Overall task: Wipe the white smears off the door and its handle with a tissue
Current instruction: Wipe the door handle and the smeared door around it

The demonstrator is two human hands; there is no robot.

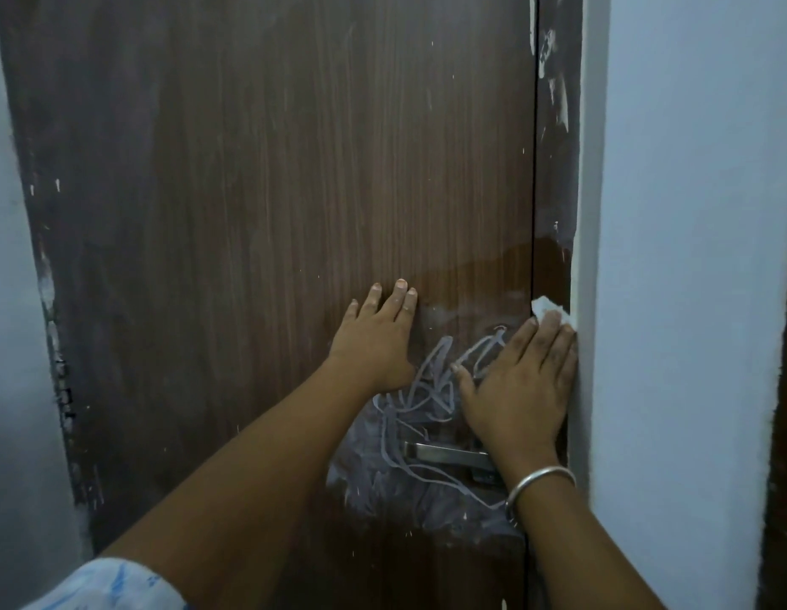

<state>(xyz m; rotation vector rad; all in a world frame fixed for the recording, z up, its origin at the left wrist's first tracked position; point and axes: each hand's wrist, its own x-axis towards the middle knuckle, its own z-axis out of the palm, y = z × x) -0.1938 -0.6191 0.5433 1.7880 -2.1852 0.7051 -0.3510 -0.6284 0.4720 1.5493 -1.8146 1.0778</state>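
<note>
Two hands are on the door, both flat. The left hand is spread wide with its palm planted on the wood and holds nothing, so I'd say it's just bracing. The right hand has straight fingers pressing the tissue against the panel. Only a white corner pokes out past the fingertips, right by the gap between door and frame.

What matters for the next stroke is that the white smears sit mostly between the two hands and below them, so down and a bit left of the tissue. The scribbly loops run from just beside the right thumb down around the handle, with a hazier patch under that. The handle is a metal lever lying horizontal, directly below the right palm, and its far end is hidden behind the right wrist. The right hand is nearer and it has the tissue, so my guess is a pull down and left would cover most of it.

Room-wise, the wall corner looks to be touching the right hand's outer edge, so there's no space further right. There's plenty of open door to the left of and above both hands. The lever sticks out, so the tissue would probably need to wrap over it rather than slide flat.
</note>
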